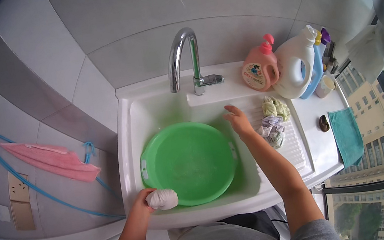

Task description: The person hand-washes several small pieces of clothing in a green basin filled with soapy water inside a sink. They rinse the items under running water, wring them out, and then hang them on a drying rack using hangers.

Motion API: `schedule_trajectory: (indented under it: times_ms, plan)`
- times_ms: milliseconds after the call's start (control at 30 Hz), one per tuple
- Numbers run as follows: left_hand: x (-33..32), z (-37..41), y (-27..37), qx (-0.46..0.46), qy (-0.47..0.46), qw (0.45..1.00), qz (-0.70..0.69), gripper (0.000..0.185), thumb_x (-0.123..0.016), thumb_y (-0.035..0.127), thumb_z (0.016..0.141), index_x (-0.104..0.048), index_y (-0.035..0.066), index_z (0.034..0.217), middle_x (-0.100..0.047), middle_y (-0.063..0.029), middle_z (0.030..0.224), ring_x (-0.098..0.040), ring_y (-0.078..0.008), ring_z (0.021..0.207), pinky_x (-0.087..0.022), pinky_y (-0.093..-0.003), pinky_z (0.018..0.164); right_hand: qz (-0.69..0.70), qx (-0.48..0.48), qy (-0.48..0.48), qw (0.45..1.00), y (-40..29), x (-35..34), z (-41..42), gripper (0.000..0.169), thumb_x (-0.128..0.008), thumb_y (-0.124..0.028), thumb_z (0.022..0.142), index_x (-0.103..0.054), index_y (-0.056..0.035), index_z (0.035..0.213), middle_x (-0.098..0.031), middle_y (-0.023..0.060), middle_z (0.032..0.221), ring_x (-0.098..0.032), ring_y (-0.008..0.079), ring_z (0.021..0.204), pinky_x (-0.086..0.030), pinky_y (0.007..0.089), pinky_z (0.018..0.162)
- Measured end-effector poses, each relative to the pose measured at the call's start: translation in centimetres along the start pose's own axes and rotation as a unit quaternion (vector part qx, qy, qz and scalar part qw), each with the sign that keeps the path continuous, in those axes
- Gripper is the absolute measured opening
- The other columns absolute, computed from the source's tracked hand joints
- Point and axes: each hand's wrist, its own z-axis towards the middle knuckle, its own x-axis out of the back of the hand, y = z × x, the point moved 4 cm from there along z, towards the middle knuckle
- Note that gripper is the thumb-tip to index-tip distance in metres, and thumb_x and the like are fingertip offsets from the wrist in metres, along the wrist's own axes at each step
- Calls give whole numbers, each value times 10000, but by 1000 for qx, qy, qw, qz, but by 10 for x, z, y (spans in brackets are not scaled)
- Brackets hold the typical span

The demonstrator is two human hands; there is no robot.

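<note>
A round green plastic basin (187,164) stands in the white laundry sink (264,184), holding what looks like water. At the basin's lower left rim, my left hand (146,201) grips a bunched white cloth (163,199). My right hand (238,119) is over the sink's right part, fingers apart and holding nothing, near the ribbed washboard (296,145). Crumpled wet-looking cloths lie on that board to the right of my hand: a pale yellow one (275,107) and whitish-lilac ones (272,129). Behind the basin rises a chrome faucet (179,42); no water flow shows at its spout.
A pink pump bottle (261,67), a white jug (291,66), a blue bottle (314,72) and a cup (325,85) stand at the back right. A small brown object (323,123) and a teal cloth (347,137) lie rightward. A pink towel (51,157) and blue hose (43,194) hang left.
</note>
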Motion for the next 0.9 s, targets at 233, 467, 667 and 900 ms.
schedule_trajectory:
  times_ms: [233, 467, 667, 900]
  plan:
    - [10, 5, 3, 37, -85, 995, 30, 211, -472, 131, 771, -561, -48, 840, -613, -174, 859, -624, -294, 778, -518, -407, 710, 28, -475, 15, 880, 138, -25, -123, 445, -570, -170, 769, -446, 39, 1141, -553, 191, 994, -558, 321, 875, -481, 520, 714]
    - [-2, 5, 4, 54, -79, 990, 100, 223, -498, 176, 772, -549, -30, 839, -623, -158, 792, -630, -276, 718, -516, -396, 690, -243, -182, -217, 928, 395, -28, -76, 240, -549, -110, 788, -545, 72, 945, -591, 192, 822, -616, 321, 690, -538, 455, 487]
    - [10, -2, 4, 18, -37, 986, 161, 220, -502, 202, 791, -541, -14, 800, -616, -140, 744, -623, -258, 666, -502, -383, 651, -378, -203, -219, 876, 359, -50, -77, 239, -502, -127, 811, -546, 65, 947, -596, 183, 817, -624, 328, 678, -535, 447, 458]
    - [6, -1, 4, -17, -61, 973, 220, 162, -546, 203, 766, -553, 42, 785, -600, -81, 719, -582, -217, 598, -478, -338, 599, -237, -273, -139, 922, 439, -38, -69, 269, -470, -169, 828, -520, -6, 1036, -598, 166, 818, -602, 320, 618, -516, 454, 460]
